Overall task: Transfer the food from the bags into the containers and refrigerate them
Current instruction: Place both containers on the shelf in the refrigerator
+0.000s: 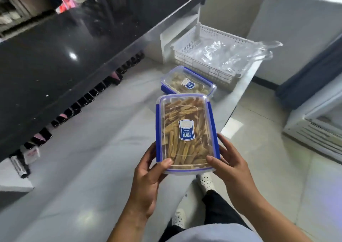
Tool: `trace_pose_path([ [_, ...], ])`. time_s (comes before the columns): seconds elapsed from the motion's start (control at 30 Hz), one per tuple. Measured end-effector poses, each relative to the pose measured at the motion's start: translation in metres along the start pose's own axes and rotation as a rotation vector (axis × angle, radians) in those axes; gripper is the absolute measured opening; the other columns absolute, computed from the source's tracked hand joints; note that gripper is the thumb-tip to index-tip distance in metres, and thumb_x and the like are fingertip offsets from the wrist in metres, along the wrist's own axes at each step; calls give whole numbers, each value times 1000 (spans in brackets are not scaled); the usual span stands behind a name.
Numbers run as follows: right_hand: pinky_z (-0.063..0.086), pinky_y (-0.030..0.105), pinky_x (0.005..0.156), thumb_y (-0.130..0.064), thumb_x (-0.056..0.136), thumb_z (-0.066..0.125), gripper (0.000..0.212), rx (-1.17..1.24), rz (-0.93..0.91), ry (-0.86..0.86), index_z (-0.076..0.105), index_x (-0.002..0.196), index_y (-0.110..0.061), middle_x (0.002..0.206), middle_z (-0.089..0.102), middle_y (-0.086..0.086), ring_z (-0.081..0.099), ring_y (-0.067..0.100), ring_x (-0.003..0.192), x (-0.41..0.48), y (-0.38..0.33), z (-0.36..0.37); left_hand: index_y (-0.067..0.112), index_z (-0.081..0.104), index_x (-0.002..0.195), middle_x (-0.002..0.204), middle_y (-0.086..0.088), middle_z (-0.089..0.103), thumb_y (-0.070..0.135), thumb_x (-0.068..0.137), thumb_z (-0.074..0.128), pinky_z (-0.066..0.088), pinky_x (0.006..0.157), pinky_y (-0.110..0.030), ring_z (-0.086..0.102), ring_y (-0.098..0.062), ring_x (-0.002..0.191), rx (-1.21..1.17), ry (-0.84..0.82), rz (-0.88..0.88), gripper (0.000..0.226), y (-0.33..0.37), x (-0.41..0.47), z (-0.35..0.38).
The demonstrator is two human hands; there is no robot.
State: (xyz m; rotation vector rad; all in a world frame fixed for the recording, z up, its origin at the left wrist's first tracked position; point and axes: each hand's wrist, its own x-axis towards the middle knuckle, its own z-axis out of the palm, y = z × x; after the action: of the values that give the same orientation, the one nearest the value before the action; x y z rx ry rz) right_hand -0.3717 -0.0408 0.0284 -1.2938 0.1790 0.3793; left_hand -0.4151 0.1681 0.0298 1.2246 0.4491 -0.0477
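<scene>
A clear container with a blue-clipped lid (185, 112), full of tan food strips, is held above the grey counter (103, 149). My left hand (146, 182) grips its near left corner, thumb on the lid. My right hand (229, 166) grips the near right corner, thumb on top as well. A second lidded container (187, 81) with pale food pieces sits on the counter just beyond. An empty clear plastic bag (231, 55) lies in a white slotted basket (207, 32) at the counter's far end.
A raised black glossy shelf (64, 47) runs along the left, with a row of small dark items (88, 95) under its edge. A white glass-door fridge (318, 123) stands on the floor to the right. My legs and white shoes show below the counter edge.
</scene>
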Motion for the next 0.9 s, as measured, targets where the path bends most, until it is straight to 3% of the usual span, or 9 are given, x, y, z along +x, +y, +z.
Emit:
trace_pose_path([
  [0.17, 60, 27, 71, -20, 77, 71, 57, 36, 1, 220, 54, 128, -39, 115, 71, -12, 70, 16, 105, -59, -1, -39, 29, 61, 127, 119, 3, 71, 18, 82, 77, 59, 85, -46, 70, -25, 109, 90, -210, -100, 49, -11, -7, 44],
  [0.27, 60, 35, 77, -23, 79, 69, 55, 89, -35, 355, 52, 128, -43, 119, 70, -6, 69, 22, 108, -92, -3, -69, 29, 61, 127, 118, 2, 72, 19, 82, 74, 61, 82, -41, 71, -24, 107, 124, -358, -169, 48, -22, -13, 84],
  [0.47, 59, 42, 83, -12, 85, 65, 45, 261, -96, 573, 59, 129, -25, 122, 70, 3, 69, 28, 109, -143, -6, -131, 26, 61, 124, 116, -3, 72, 13, 73, 80, 60, 78, -38, 71, -30, 105, 186, -569, -274, 56, -46, -19, 167],
  [0.7, 52, 47, 93, -8, 82, 65, 45, 357, -179, 726, 64, 126, -18, 122, 70, 8, 68, 31, 109, -188, -19, -215, 19, 59, 127, 124, -10, 67, 10, 77, 77, 61, 80, -41, 70, -32, 108, 230, -747, -390, 53, -77, -29, 271],
  [0.9, 55, 39, 83, -6, 87, 62, 40, 362, -208, 776, 65, 124, -20, 121, 71, 7, 69, 28, 108, -189, -25, -278, 17, 59, 130, 125, -11, 66, 11, 78, 71, 60, 82, -40, 70, -31, 107, 309, -819, -401, 54, -104, -27, 338],
])
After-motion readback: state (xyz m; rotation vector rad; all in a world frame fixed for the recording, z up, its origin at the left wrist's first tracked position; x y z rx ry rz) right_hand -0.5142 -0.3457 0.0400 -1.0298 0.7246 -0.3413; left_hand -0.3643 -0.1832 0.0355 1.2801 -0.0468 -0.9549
